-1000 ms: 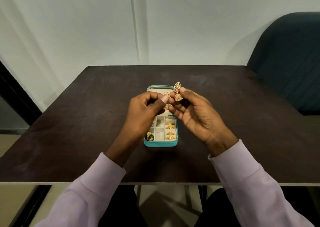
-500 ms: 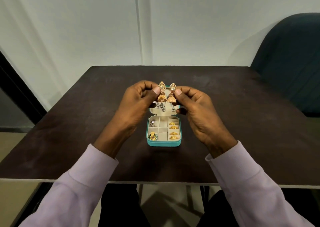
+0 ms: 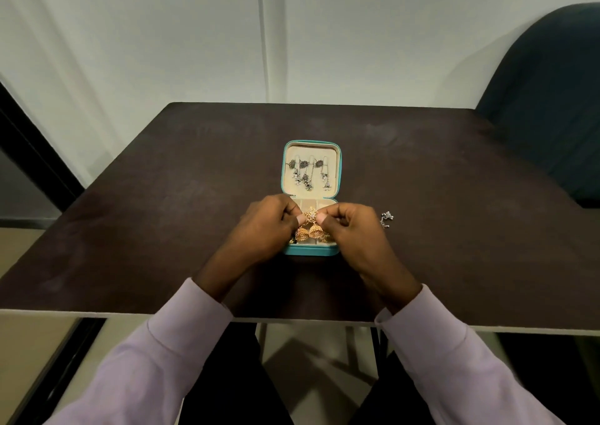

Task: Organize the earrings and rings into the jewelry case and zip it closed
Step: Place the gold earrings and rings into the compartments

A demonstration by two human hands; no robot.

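Right now both hands sit low over the tray half of the teal jewelry case (image 3: 311,251), which lies open near the middle of the dark brown table (image 3: 162,213). Left hand (image 3: 266,229) has its fingers curled and pinches the top of one gold jhumka earring (image 3: 302,232) between thumb and forefinger; right hand (image 3: 354,233) does the same with the second gold jhumka earring (image 3: 315,229). The two bell-shaped drops hang touching side by side between the thumbs, just above the case's front compartments. Ornate gold tops meet between the thumbnails, detail there too small to read. Case lid (image 3: 311,146) is laid back flat toward the far side, cream lining up, with several dark silver dangle earrings (image 3: 306,172) hung in a row across it. Tray dividers show at the far edge behind the knuckles; most of the compartments are hidden by the hands, a bit of gold and a dark green piece peeks out at the left front corner, cannot tell what. One small silver earring (image 3: 386,219) lies loose on the table just to the right of the right hand, outside the case. Pale lilac shirt sleeves (image 3: 168,353) cover both forearms. Dark teal chair (image 3: 545,106) stands at the table's far right corner, white wall behind.
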